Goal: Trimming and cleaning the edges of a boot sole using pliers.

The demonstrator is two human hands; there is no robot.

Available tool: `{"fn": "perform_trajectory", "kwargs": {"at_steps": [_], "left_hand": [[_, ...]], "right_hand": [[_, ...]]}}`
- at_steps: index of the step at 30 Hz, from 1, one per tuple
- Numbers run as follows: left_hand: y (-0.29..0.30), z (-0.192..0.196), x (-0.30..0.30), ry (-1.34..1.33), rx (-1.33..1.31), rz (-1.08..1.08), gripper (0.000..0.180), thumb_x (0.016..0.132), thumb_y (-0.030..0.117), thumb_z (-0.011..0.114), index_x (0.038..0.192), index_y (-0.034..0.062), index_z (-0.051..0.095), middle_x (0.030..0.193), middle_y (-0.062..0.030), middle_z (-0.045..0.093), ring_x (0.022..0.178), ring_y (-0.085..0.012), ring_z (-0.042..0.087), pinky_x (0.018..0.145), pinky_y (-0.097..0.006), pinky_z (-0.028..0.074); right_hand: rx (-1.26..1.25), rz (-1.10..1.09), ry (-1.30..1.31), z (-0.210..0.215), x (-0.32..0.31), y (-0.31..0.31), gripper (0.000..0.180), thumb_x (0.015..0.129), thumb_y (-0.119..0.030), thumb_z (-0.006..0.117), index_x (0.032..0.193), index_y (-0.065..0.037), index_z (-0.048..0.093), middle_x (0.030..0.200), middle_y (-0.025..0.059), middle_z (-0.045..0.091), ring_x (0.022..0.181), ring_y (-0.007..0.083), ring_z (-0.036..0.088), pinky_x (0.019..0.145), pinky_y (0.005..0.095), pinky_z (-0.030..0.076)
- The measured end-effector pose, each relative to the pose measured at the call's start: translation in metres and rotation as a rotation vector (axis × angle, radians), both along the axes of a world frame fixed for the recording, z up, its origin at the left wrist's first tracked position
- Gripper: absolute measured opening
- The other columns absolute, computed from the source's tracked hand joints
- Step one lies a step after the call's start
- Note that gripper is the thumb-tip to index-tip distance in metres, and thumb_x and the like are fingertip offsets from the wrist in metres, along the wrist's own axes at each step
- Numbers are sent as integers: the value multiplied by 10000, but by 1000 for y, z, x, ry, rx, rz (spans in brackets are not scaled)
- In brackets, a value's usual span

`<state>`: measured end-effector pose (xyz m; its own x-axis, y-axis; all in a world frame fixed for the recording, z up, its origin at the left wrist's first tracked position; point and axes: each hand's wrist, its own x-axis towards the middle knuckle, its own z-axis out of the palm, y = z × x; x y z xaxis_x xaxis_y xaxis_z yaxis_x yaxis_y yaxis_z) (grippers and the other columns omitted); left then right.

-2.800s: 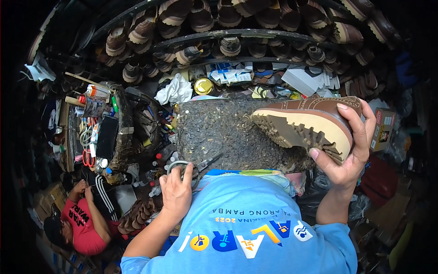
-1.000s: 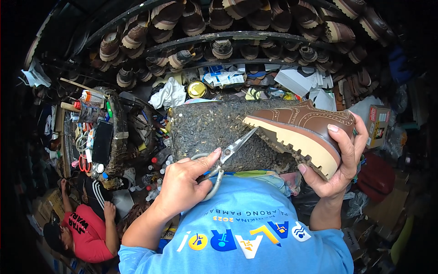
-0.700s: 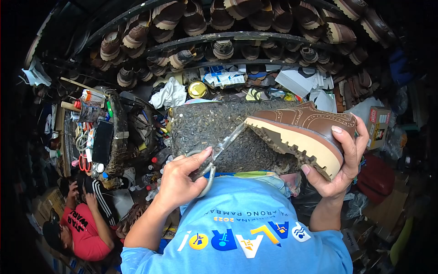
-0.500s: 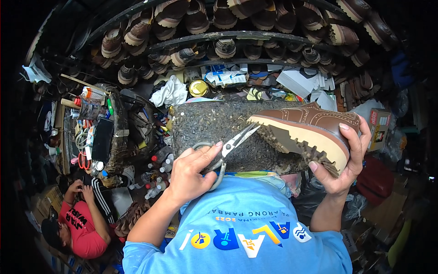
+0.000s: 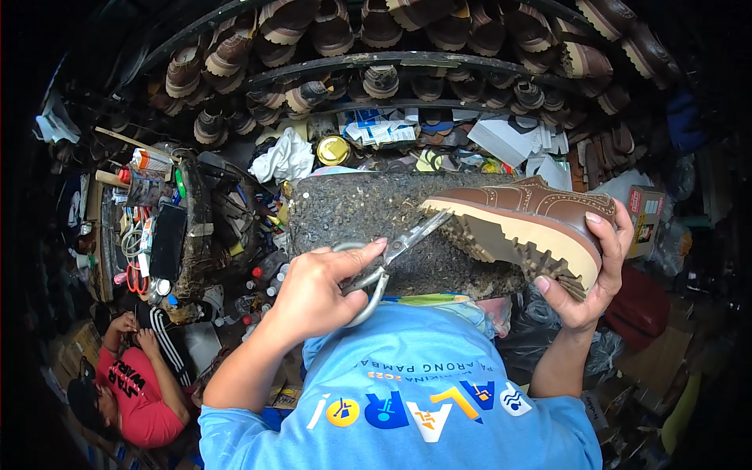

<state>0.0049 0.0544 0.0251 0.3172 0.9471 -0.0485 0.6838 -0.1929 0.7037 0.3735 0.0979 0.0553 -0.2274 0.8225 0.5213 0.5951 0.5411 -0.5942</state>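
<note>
My left hand (image 5: 317,294) is closed round the handles of metal scissors (image 5: 415,235). Their blades point up and right, with the tips against or just over the sole edge near the toe of a brown leather shoe (image 5: 540,202). The shoe is tilted so that its thick cream midsole and dark lugged sole face me. Its heel is gripped in my right hand (image 5: 587,290), thumb on the sole and fingers behind the heel. Below both lies a dark, rough-topped work block (image 5: 345,207).
Brown shoes (image 5: 376,82) line the racks at the far side. A crumpled white cloth (image 5: 283,157) and a yellow-lidded can (image 5: 334,150) sit behind the block. A tool-filled tray (image 5: 149,227) is at left. A person in a red shirt (image 5: 145,392) sits lower left.
The scissor blades look closer together, and their tips have moved slightly farther along the sole edge. The shoe stays in nearly the same place in my right hand.
</note>
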Motion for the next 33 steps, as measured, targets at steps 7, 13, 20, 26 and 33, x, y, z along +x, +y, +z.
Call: {"fn": "perform_trajectory", "kwargs": {"at_steps": [7,13,20,26,33], "left_hand": [[-1,7,-1,6,62,-33,678,713,27,695,1387,107,695,1101,-146,775,787,-309,702,771,-391,588],[-1,28,1,192,208,-54,675,704,-9,689,1370,101,692,990,-114,755,802,-322,694,770,-412,587],[1,25,-13,57,174,-51,666,703,-7,700,1361,98,697,1036,-137,768,786,-323,714,780,-398,591],[-38,-24,-24,292,64,12,586,730,39,768,1313,56,713,1024,-172,762,824,-351,718,784,-434,593],[15,-9,36,-223,306,33,160,873,66,784,1020,3,766,984,-156,750,851,-339,737,748,-410,609]], "right_hand": [[17,9,16,-1,-5,-2,824,634,-358,890,1365,-82,632,1330,249,589,1423,418,400,1106,512,449],[37,19,4,0,-5,-3,826,634,-362,896,1364,-81,633,1409,295,495,1403,410,436,1089,501,475],[43,16,8,-2,0,-3,831,628,-359,903,1369,-101,631,1449,300,448,1361,397,491,1072,498,488],[51,55,26,-6,4,-3,812,633,-370,907,1356,-117,636,1524,308,345,1297,406,555,1054,494,508],[100,129,-27,-3,-5,-8,841,675,-461,887,1407,-163,600,1549,370,329,1390,465,453,1077,528,476]]}}
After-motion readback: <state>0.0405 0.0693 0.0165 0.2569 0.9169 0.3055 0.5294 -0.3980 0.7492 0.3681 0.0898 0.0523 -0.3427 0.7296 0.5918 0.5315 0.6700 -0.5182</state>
